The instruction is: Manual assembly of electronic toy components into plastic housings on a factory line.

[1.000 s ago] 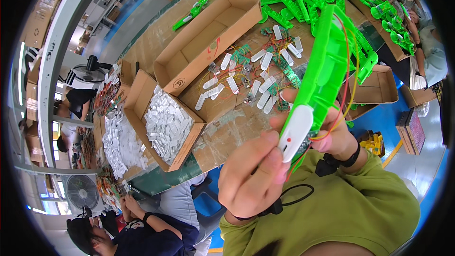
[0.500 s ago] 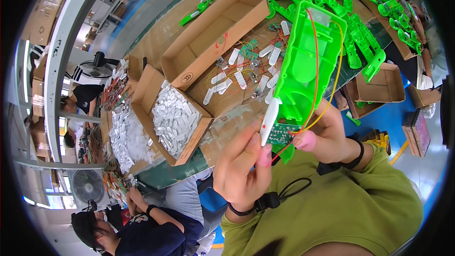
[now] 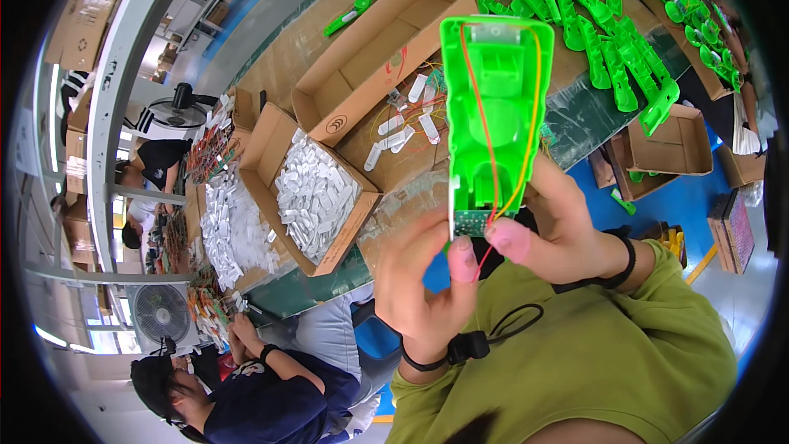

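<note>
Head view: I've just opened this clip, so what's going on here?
A person holds an open green plastic shell upright, its hollow side facing the camera. The left hand grips its lower left edge by a narrow white plastic piece; the right hand supports its lower right. A small green circuit board sits at the shell's lower end, with red and yellow wires running up inside; whether it is fixed is unclear. Behind, an open cardboard box holds many white plastic pieces.
</note>
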Motion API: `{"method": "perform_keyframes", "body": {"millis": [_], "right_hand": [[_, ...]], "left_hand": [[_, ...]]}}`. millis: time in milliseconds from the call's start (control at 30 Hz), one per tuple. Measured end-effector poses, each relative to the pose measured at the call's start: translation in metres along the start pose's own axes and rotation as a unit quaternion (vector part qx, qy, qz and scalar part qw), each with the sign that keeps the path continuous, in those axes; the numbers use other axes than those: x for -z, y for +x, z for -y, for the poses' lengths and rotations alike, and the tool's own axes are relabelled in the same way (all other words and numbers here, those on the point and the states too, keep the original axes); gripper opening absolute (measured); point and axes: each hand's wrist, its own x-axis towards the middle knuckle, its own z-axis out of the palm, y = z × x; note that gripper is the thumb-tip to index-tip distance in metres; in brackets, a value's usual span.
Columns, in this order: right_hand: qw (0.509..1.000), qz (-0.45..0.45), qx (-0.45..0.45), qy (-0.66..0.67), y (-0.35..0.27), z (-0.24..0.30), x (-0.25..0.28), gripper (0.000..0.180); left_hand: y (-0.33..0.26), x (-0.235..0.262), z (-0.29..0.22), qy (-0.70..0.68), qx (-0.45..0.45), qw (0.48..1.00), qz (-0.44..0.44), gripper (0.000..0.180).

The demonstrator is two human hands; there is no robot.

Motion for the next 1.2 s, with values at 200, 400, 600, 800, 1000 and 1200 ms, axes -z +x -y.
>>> {"method": "perform_keyframes", "body": {"millis": [200,400,600,800,1000,1200], "right_hand": [[0.996,0.008,0.040,-0.083,-0.002,-0.005,0.003,0.044],[0.985,0.035,0.109,-0.130,-0.002,-0.010,0.002,0.046],[0.971,0.047,0.088,-0.219,0.004,0.000,0.008,0.050],[0.968,0.056,0.092,-0.227,0.006,-0.001,0.013,0.045],[0.969,0.046,0.087,-0.227,0.004,-0.004,0.013,0.042],[0.967,0.053,0.098,-0.231,0.002,-0.013,0.010,0.039]], "left_hand": [[0.003,0.002,-0.013,-0.008,0.094,0.996,0.003,0.019],[0.008,0.012,-0.022,0.111,0.060,0.987,0.099,0.023],[0.015,0.012,-0.031,0.067,0.185,0.968,0.153,0.023],[0.020,0.011,-0.024,0.032,0.207,0.957,0.203,0.015],[0.015,0.007,-0.017,0.006,0.231,0.952,0.202,0.015],[0.008,0.012,-0.011,0.003,0.228,0.948,0.223,0.019]]}}
